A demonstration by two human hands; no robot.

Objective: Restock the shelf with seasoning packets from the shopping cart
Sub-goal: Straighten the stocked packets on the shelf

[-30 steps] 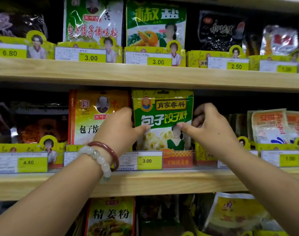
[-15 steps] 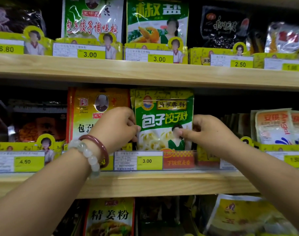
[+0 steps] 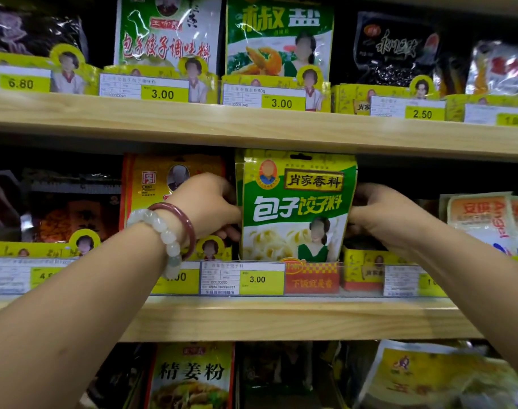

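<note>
A green and white seasoning packet (image 3: 296, 208) with white dumplings printed on it stands upright on the middle wooden shelf (image 3: 251, 317), behind a 3.00 price tag. My left hand (image 3: 206, 206), with two bracelets on the wrist, grips the packet's left edge. My right hand (image 3: 381, 214) grips its right edge, fingers curled behind it. More packets of the same kind seem to stand behind the front one. The shopping cart is out of view.
A yellow-red packet (image 3: 154, 184) stands just left of the green one, partly behind my left hand. White packets (image 3: 485, 216) sit at the right. The upper shelf (image 3: 251, 125) holds several seasoning bags close above. A lower shelf shows a yellow ginger-powder packet (image 3: 189, 376).
Both hands slid from the packet's front face to its side edges and now hold it there. The packet stands straighter and the view has moved closer to the shelf.
</note>
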